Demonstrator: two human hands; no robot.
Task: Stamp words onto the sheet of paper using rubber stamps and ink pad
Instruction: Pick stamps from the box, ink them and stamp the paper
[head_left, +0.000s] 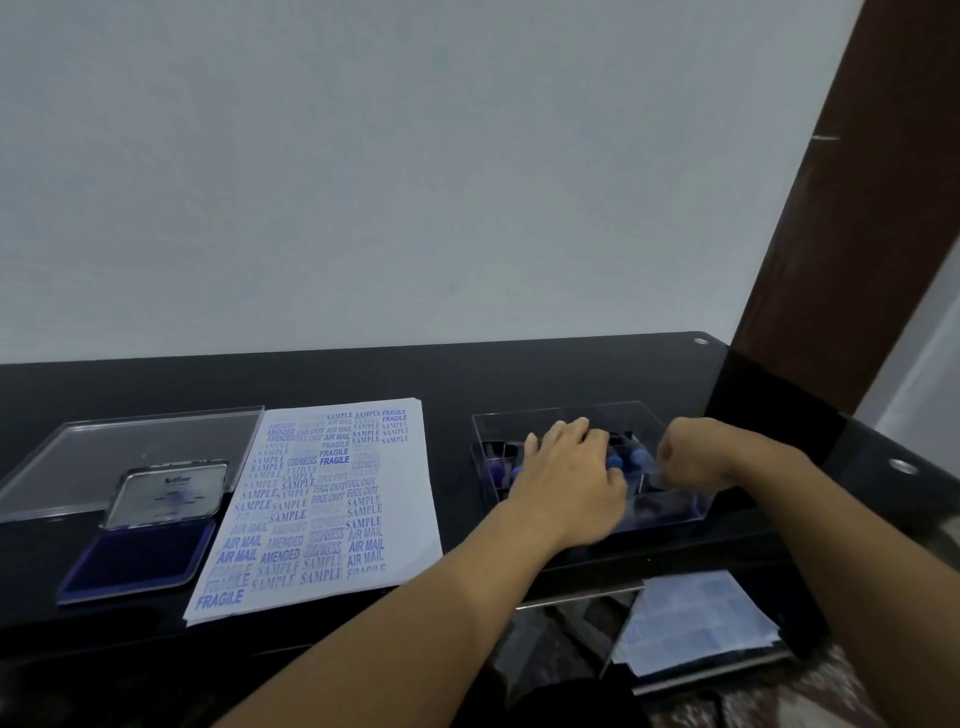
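Observation:
A white sheet of paper (332, 499), covered with blue stamped words such as SAMPLE, AIR MAIL and FRAGILE, lies on the black table (447, 374). To its left sits the open ink pad (140, 556), blue pad facing up and metal lid (169, 493) raised. Right of the sheet, a clear plastic box (670, 512) holds several blue-handled rubber stamps (640, 458). My left hand (569, 470) lies palm down over the stamps, fingers stretched toward the far wall of the box. My right hand (693, 457) is curled at the box's right part, its fingertips hidden.
A clear plastic lid (104, 452) lies flat behind the ink pad. Below the table's front edge, at the right, a stack of printed papers (696, 623) rests on a lower surface. A brown wooden post (852, 208) rises at the back right, next to a white wall.

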